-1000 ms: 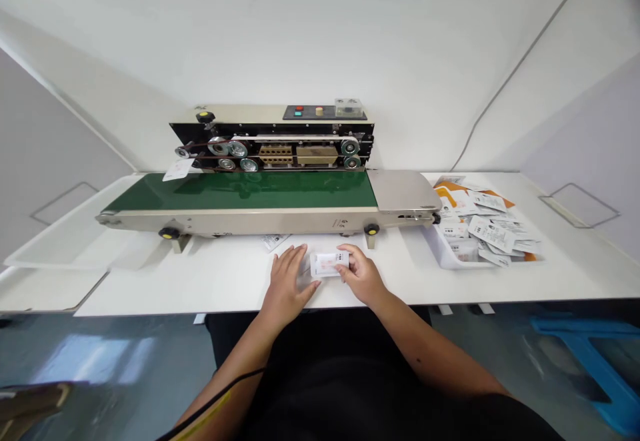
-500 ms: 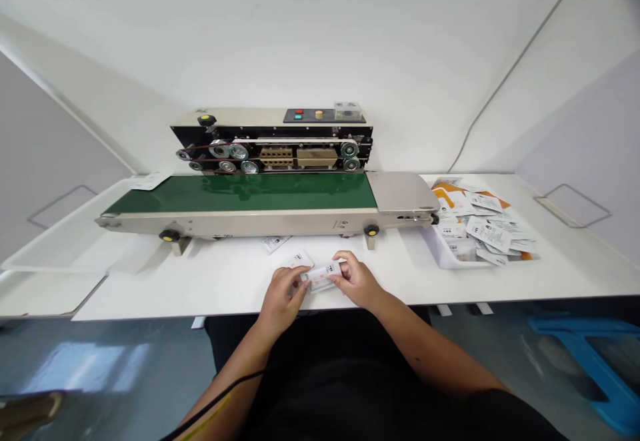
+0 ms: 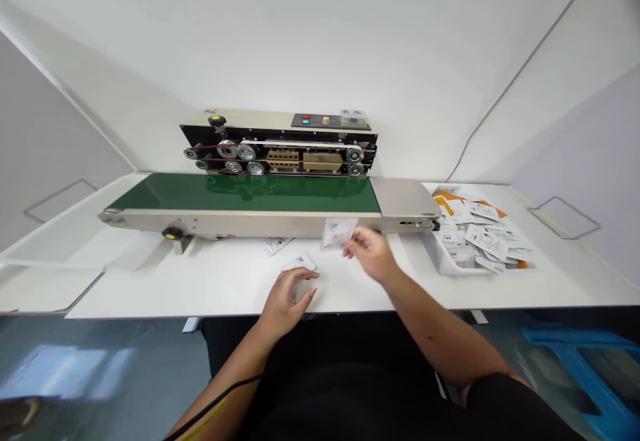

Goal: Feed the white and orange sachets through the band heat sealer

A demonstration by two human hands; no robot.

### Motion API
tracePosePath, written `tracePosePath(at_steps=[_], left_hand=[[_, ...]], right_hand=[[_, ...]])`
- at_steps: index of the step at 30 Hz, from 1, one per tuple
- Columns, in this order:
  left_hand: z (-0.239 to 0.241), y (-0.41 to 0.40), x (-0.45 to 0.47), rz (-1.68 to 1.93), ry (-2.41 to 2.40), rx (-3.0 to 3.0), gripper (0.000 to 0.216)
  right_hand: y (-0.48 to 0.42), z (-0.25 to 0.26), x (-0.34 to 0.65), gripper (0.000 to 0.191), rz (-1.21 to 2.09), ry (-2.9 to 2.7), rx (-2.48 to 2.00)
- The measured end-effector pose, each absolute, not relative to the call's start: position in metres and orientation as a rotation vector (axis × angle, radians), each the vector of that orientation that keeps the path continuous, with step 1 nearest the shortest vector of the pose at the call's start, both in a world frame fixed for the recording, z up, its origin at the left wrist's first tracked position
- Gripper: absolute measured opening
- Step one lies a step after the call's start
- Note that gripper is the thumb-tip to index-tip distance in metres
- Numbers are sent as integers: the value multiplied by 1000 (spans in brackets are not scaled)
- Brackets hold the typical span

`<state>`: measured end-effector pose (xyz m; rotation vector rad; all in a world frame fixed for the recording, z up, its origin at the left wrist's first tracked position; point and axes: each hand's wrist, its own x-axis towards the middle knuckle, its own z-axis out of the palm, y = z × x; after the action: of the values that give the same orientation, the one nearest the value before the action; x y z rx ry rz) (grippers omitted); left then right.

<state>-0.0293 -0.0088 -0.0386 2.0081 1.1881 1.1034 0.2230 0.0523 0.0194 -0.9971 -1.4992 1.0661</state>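
My right hand (image 3: 371, 252) pinches a small white printed packet (image 3: 337, 233) by its right side, holding it up in front of the machine's near side; the packet is slightly blurred. My left hand (image 3: 287, 300) is low over the table near its front edge, thumb and fingers apart with nothing between them. Just beyond its fingertips lies another white packet (image 3: 301, 262), partly hidden by that hand. A further packet (image 3: 277, 245) lies half under the band sealing machine (image 3: 280, 144), whose green conveyor belt (image 3: 240, 192) runs across the view.
At the right, a white bin (image 3: 453, 269) is heaped with white and orange packets. A translucent tray (image 3: 60, 244) stands at the left end of the belt. A metal plate (image 3: 404, 197) extends the belt's right end. On the floor at right is a blue stool (image 3: 583, 354).
My left hand has let go of the packet. My right hand has lifted it up and forward toward the machine. The packet at the belt's left end is gone from the belt.
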Motion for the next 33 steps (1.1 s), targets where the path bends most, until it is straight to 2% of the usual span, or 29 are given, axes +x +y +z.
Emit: tracePosePath(at_steps=[5,8,16,22,25,27,29,31,33], left_hand=[[-36,-11,-31,1131,1182,2054,24],[-38,-11,-32,1131,1184,2075,22],[-35,-13,-33,1132,1168,2111,20],[-35,-12,-34,1139,1141,2111,18],[-35,-11,-34,1145,1131,2122,16],[-35,-11,-34,1128,1133,2147,17],[-35,-9,-33,1098,1167,2184,19],[-35,-8,-30,1046,1245,2226,24],[-37,-6,-27,962,1344,2269,34]], right_hand=[[117,87,280,29,659,-1303,-1073],[149,105,303,29,537,-1158,-1200],[174,107,291,30,945,-1049,-1322],[180,106,263,24,1024,-1083,-1326],[185,107,257,31,1044,-1112,-1346],[182,109,255,41,942,-1199,-1385],[169,110,253,43,660,-1346,-1410],[145,104,248,36,331,-1463,-1355],[112,89,240,29,155,-1544,-1240]])
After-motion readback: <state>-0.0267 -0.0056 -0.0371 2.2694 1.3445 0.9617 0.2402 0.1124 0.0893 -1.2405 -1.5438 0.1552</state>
